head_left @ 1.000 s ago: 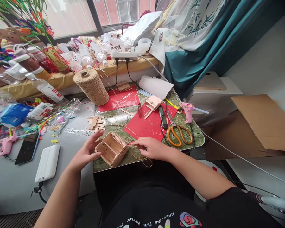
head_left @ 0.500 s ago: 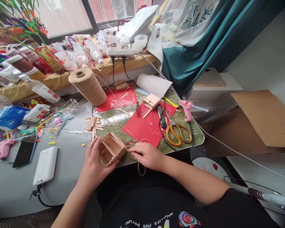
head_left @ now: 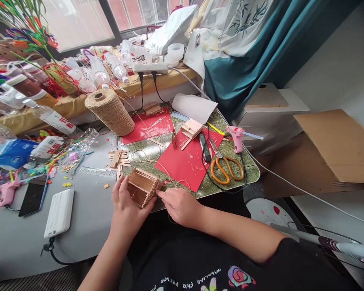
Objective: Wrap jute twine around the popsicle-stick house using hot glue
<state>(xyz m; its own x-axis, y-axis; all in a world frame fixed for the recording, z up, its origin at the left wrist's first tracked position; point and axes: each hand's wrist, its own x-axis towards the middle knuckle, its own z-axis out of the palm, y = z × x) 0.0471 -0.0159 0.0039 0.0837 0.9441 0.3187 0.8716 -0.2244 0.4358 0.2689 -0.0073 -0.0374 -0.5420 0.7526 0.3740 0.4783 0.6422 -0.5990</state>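
Note:
A small open box made of wooden craft sticks point(head_left: 143, 186) is lifted at the near edge of the green patterned board point(head_left: 230, 159). My left hand point(head_left: 125, 206) is wrapped round the box's near left side and holds it. My right hand point(head_left: 178, 204) is closed just to the right of the box, its fingertips touching the box's right corner and pinching thin jute twine point(head_left: 145, 159). The twine runs back over the board to a big spool of jute twine point(head_left: 109, 111).
Red paper sheets point(head_left: 185, 161), orange-handled scissors point(head_left: 226, 167), a pink glue gun point(head_left: 236, 137), a stick-built piece point(head_left: 191, 128) and loose craft sticks point(head_left: 118, 157) lie on the board. A white power bank point(head_left: 59, 213) and phone point(head_left: 33, 195) lie left. Bottles crowd the sill. A cardboard box point(head_left: 336, 149) stands right.
My left hand closed on the stick box and drew it toward me off the board. My right hand moved left with the twine to the box's right corner.

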